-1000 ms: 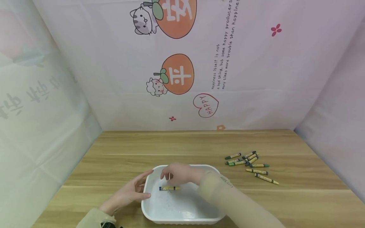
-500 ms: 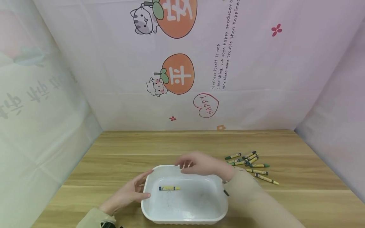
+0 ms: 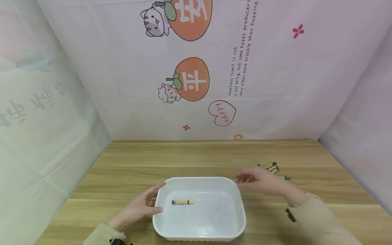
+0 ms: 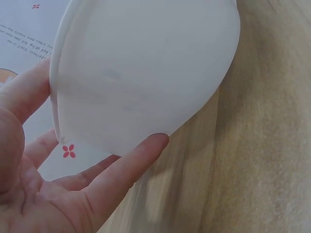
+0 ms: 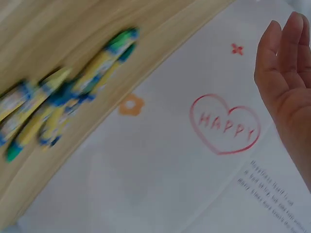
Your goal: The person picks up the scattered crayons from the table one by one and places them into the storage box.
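A white rectangular basin (image 3: 199,234) stands at the front of the table with one yellow crayon (image 3: 182,202) lying flat inside. My left hand (image 3: 144,206) holds the basin's left side, its thumb over the rim and its fingers spread along the wall. The same hand (image 4: 68,179) shows against the pale basin wall (image 4: 146,73) in the left wrist view. My right hand (image 3: 260,179) is just past the basin's back right corner, fingers loosely bent, holding nothing visible. It partly covers a loose group of crayons (image 3: 272,167); a green-tipped crayon (image 3: 286,177) shows behind it.
The wooden table (image 3: 137,160) meets a printed white cloth (image 3: 128,112) at the back, with more cloth on both sides. In the right wrist view, blurred yellow-wrapped crayons (image 5: 99,63), some with green tips, lie close together near the table's back edge.
My right hand has moved from above the basin, over its back rim, to the right beside the crayons. My left hand stays at the basin's side, and the crayon inside has not moved.
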`<action>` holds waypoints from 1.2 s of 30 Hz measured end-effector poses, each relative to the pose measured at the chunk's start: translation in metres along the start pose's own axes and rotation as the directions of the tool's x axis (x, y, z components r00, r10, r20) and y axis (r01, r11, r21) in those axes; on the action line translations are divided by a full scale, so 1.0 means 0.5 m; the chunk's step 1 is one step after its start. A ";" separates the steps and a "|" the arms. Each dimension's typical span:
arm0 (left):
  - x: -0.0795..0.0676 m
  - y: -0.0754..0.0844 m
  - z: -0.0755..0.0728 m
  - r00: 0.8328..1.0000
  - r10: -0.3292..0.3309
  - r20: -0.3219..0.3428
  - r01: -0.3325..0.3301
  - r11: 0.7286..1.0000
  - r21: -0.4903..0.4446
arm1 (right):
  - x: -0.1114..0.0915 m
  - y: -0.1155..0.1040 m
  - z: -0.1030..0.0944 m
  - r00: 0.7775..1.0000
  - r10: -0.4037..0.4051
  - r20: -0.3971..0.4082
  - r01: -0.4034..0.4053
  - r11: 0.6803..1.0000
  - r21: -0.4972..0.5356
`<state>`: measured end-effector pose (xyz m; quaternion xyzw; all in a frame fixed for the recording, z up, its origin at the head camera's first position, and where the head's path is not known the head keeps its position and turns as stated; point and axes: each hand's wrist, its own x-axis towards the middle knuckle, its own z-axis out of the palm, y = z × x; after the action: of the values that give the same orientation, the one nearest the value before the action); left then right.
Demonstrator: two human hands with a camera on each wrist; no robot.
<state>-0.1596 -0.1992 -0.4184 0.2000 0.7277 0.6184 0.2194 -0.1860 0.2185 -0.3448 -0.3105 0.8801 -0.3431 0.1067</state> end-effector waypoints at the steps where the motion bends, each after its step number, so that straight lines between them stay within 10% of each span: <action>1: 0.000 -0.001 0.000 1.000 -0.004 -0.003 0.004 1.000 0.000 | -0.012 0.012 -0.006 1.000 0.015 -0.009 -0.015 1.000 -0.009; 23: -0.002 -0.001 0.004 0.999 -0.024 -0.025 0.025 1.000 0.004 | -0.154 0.259 -0.034 0.975 0.087 -0.205 -0.138 0.959 -0.249; 36: -0.002 0.002 0.005 0.998 -0.041 -0.037 0.041 0.999 0.001 | -0.158 0.275 -0.021 0.968 0.095 -0.233 -0.163 0.943 -0.290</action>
<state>-0.1574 -0.1976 -0.4179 0.1735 0.7362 0.6166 0.2184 -0.1933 0.3516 -0.4309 -0.2255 0.9474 -0.2263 -0.0167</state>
